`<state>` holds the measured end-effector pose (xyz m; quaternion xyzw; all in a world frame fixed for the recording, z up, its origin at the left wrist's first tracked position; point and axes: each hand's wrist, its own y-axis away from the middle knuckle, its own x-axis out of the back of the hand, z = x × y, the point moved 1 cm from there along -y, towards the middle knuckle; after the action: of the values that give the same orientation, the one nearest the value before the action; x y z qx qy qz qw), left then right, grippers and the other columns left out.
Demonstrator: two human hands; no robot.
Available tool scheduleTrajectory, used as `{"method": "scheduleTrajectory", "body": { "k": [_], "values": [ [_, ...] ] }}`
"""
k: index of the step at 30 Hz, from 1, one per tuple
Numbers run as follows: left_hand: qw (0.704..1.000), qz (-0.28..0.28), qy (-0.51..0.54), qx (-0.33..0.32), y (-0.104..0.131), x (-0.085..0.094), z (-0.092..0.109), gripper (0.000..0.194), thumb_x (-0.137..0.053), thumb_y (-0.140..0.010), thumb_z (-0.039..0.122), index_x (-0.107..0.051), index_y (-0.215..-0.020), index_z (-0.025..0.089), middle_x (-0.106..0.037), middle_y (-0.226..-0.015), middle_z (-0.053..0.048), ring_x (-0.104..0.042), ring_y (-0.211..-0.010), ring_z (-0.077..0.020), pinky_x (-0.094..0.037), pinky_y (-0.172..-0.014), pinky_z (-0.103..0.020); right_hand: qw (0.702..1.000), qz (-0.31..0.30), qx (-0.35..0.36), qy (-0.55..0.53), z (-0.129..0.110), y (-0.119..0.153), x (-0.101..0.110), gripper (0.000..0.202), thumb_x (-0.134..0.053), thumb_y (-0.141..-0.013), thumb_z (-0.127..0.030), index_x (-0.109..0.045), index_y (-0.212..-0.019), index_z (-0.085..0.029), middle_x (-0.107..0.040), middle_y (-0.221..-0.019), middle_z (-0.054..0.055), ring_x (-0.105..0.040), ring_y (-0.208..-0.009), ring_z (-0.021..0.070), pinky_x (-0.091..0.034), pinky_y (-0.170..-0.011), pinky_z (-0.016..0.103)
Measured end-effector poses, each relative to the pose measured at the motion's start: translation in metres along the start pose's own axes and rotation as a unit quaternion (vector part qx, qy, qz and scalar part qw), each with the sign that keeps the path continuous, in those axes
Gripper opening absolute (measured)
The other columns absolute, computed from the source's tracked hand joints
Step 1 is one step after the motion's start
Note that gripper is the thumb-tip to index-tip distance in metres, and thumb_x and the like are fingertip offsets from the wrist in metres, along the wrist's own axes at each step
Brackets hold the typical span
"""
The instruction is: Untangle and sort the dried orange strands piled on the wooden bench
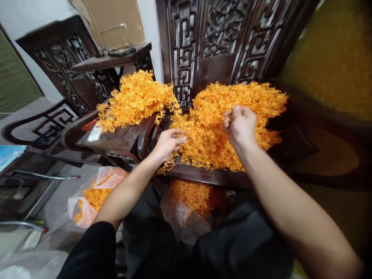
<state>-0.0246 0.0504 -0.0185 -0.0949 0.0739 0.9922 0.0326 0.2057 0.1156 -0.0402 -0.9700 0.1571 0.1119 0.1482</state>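
A large heap of orange, thin-branched plastic pieces (pixel 215 143) lies on a dark wooden seat (pixel 203 175) in front of me. At the heap's left edge, my left hand (pixel 171 144) has its thumb and fingers pinched around a thin orange piece. Spindly orange strands (pixel 167 166) hang below that hand at the seat's edge. Over the heap's right half, my right hand (pixel 241 126) is raised with its fingers curled closed; what they hold, if anything, cannot be made out.
A second orange heap (pixel 136 100) covers a small wooden table (pixel 116 138) at the left. More pieces lie in a pinkish plastic bag (pixel 109 176) on the floor and in a clear bag (pixel 186 224) between my legs. Carved wooden chair backs (pixel 186 50) stand behind.
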Motion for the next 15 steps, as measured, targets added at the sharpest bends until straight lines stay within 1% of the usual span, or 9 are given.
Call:
{"method": "scheduleTrajectory", "body": {
  "k": [1,3,5,7,9,11,15],
  "values": [
    [1.000,-0.004,0.018,-0.011,0.000,0.002,0.000,0.023,-0.082,-0.074,0.008,-0.071,-0.094,0.010,-0.064,-0.075,-0.004,-0.054,-0.060,-0.0082,-0.031,-0.047,-0.019,1.000,0.005,-0.007,-0.012,-0.001,-0.006,0.005,0.040,-0.067,-0.091,-0.059,-0.047,-0.086,-0.024,-0.066,-0.082,0.000,-0.052,-0.046,0.0081,-0.032,-0.036,0.020],
    [0.998,-0.008,0.054,-0.031,0.000,0.006,0.000,0.028,-0.083,-0.074,0.011,-0.071,-0.098,0.010,-0.067,-0.082,-0.005,-0.059,-0.068,-0.0106,-0.040,-0.052,-0.020,0.999,-0.031,-0.020,-0.002,-0.003,-0.008,0.009,0.041,-0.078,-0.083,-0.053,-0.050,-0.086,-0.023,-0.071,-0.092,0.004,-0.061,-0.053,0.0101,-0.038,-0.037,0.019],
    [0.996,-0.008,0.072,-0.042,0.000,0.009,0.001,0.039,-0.086,-0.068,0.010,-0.069,-0.103,0.011,-0.070,-0.093,-0.007,-0.065,-0.081,-0.0145,-0.048,-0.060,-0.022,0.996,-0.079,-0.043,0.019,-0.004,-0.002,0.003,0.040,-0.084,-0.077,-0.046,-0.053,-0.083,-0.021,-0.071,-0.088,0.004,-0.066,-0.057,0.0127,-0.045,-0.041,0.021],
    [0.996,-0.007,0.071,-0.049,0.001,0.010,0.003,0.053,-0.089,-0.060,0.007,-0.068,-0.109,0.012,-0.071,-0.104,-0.009,-0.069,-0.091,-0.0183,-0.053,-0.067,-0.025,0.992,-0.106,-0.068,0.030,-0.003,0.006,-0.007,0.035,-0.084,-0.076,-0.041,-0.057,-0.086,-0.022,-0.068,-0.077,0.001,-0.064,-0.054,0.0142,-0.049,-0.042,0.024],
    [0.996,-0.007,0.065,-0.059,0.001,0.011,0.003,0.061,-0.089,-0.057,0.006,-0.066,-0.112,0.013,-0.071,-0.109,-0.009,-0.070,-0.095,-0.0203,-0.055,-0.071,-0.028,0.988,-0.121,-0.086,0.032,0.000,0.013,-0.017,0.029,-0.080,-0.079,-0.039,-0.062,-0.095,-0.023,-0.063,-0.068,-0.002,-0.061,-0.051,0.0151,-0.049,-0.042,0.027],
    [0.995,-0.013,0.064,-0.073,0.003,0.012,0.001,0.062,-0.089,-0.058,0.007,-0.065,-0.115,0.014,-0.070,-0.113,-0.009,-0.071,-0.098,-0.0214,-0.057,-0.075,-0.030,0.986,-0.135,-0.091,0.035,0.005,0.016,-0.023,0.028,-0.074,-0.084,-0.042,-0.066,-0.104,-0.023,-0.059,-0.062,-0.003,-0.058,-0.049,0.0163,-0.048,-0.042,0.029],
    [0.993,-0.040,0.077,-0.085,0.006,0.011,0.000,0.061,-0.086,-0.063,0.005,-0.064,-0.119,0.016,-0.069,-0.121,-0.010,-0.071,-0.109,-0.0260,-0.061,-0.089,-0.040,0.984,-0.156,-0.066,0.049,0.018,0.015,-0.030,0.038,-0.064,-0.093,-0.056,-0.071,-0.112,-0.023,-0.052,-0.057,-0.002,-0.057,-0.052,0.0209,-0.052,-0.052,0.038]
  ]
}}
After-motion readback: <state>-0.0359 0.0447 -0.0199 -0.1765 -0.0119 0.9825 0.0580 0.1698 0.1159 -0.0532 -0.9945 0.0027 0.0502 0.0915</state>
